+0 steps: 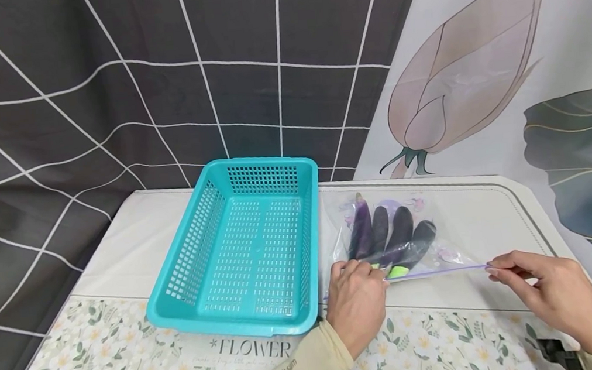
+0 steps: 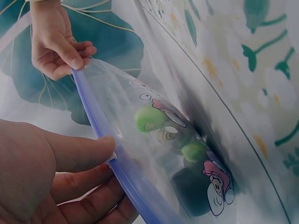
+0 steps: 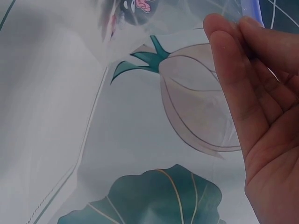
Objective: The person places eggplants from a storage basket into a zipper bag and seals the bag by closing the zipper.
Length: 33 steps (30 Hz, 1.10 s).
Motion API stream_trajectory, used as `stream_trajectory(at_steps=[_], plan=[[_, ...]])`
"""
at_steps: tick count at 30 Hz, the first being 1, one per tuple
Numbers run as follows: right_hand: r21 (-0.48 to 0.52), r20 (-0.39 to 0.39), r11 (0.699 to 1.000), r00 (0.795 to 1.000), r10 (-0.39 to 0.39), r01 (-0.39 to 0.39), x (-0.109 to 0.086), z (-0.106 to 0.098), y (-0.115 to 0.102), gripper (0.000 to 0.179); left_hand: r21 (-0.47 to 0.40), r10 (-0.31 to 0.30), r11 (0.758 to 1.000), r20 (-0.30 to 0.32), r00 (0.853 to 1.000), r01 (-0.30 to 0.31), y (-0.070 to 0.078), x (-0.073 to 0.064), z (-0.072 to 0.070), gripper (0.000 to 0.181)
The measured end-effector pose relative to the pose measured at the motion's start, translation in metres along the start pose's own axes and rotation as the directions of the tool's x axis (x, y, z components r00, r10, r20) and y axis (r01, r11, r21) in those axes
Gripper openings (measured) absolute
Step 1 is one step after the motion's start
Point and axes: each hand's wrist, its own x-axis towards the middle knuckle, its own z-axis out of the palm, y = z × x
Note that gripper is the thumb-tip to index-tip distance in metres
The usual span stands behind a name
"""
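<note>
A clear zip bag [image 1: 447, 254] with a purple zip strip and printed cartoon figures lies on the table, several dark eggplants [image 1: 399, 232] inside it. Bright green ends of the eggplants show near the bag's mouth. My left hand [image 1: 356, 303] pinches the zip strip [image 2: 88, 105] between thumb and fingers, at a small whitish slider [image 2: 112, 157]. At the strip's far right end, my right hand [image 1: 553, 283] pinches the bag's corner between thumb and forefinger. Between the two hands the strip runs straight and taut.
Left of the bag stands a turquoise plastic basket [image 1: 266, 323] with perforated walls and floor, nothing in it. A white cloth with a flower-print band [image 1: 115, 353] covers the table. Behind hang a dark grid-patterned curtain [image 1: 239, 19] and a pale sheet with plant drawings [image 1: 476, 75].
</note>
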Motion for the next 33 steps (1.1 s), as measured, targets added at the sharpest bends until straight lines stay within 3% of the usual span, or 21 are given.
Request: stream_trajectory(at_steps=[33], plan=[[-0.006, -0.002, 1.000, 1.000, 0.003, -0.003, -0.0005, -0.0020, 0.0018, 0.037, 0.014, -0.025, 1.000, 0.024, 0.999, 0.025, -0.0041, -0.0069, -0.0020, 0.012]])
